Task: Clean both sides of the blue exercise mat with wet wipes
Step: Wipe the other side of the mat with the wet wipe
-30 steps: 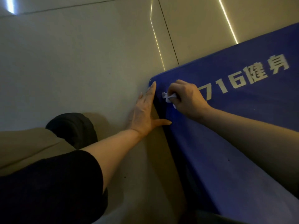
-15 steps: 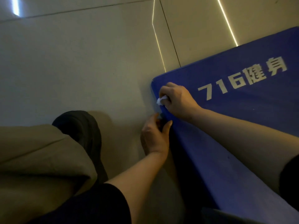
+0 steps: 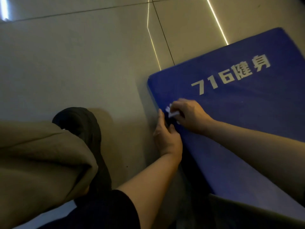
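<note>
Fingers of the right hand (image 3: 189,115) are bunching a white wet wipe (image 3: 171,113) on the blue exercise mat (image 3: 239,113) near its left edge, where the left hand (image 3: 166,138) is gripping, mat stretching rightward.

1. It is dim where I crouch; the floor (image 3: 66,55) reads grey-beige and flat, with no strong light on it.
2. Thin bright lines of glare cross the tiles at twelve to one o'clock, and a bluish-white glare patch (image 3: 4,9) burns at ten o'clock by the frame's edge.
3. My shoe (image 3: 82,129) throws a soft shadow toward two o'clock onto the floor.
4. A dark shadow lies along the near edge of the mat (image 3: 247,104), under my left hand (image 3: 166,138).
5. My right hand (image 3: 189,113) and the wipe (image 3: 171,112) are smeared by motion blur.
6. Straight tile joints bow toward the edges, as a wide lens bends them.
</note>
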Available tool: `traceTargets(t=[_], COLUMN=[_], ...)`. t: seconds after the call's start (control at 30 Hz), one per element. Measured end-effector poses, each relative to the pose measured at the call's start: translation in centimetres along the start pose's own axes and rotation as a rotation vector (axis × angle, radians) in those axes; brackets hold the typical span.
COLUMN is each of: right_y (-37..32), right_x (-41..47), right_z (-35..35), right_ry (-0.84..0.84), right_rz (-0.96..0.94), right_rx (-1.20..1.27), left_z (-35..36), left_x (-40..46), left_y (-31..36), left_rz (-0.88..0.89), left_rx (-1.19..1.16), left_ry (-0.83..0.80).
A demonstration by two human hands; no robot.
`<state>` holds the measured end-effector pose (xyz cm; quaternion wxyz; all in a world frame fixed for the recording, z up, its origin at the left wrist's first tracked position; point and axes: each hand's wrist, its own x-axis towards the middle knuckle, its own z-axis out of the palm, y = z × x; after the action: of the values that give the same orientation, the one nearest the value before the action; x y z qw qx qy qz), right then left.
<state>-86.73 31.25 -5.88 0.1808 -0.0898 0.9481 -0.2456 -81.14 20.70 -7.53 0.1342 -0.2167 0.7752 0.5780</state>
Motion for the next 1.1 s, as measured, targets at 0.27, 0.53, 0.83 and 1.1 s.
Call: traceTargets(t=[0.27, 0.53, 0.83, 1.1], right_y=[0.4, 1.2, 3.5, 4.7], right_x=[-5.0, -4.3, -1.2, -8.3], right_z=[0.3, 0.3, -0.9, -0.4], right_ry=[-0.035, -0.028, 0.206, 0.004], right_rz=[-0.029, -0.033, 0.09, -0.098], right_rx=[-0.005, 0.012, -0.102, -0.148], left_z=[-0.2, -0.4, -1.9, -1.5], left_x=[0.2, 1.4, 4.6, 5.6], left_y=[0.2, 0.1, -0.4, -1.1], left_rz=[-0.048, 0.083, 0.671, 0.71], left_rx=[-0.047, 0.137, 0.607, 0.855], left_ry=[-0.086, -0.012, -0.478, -0.506])
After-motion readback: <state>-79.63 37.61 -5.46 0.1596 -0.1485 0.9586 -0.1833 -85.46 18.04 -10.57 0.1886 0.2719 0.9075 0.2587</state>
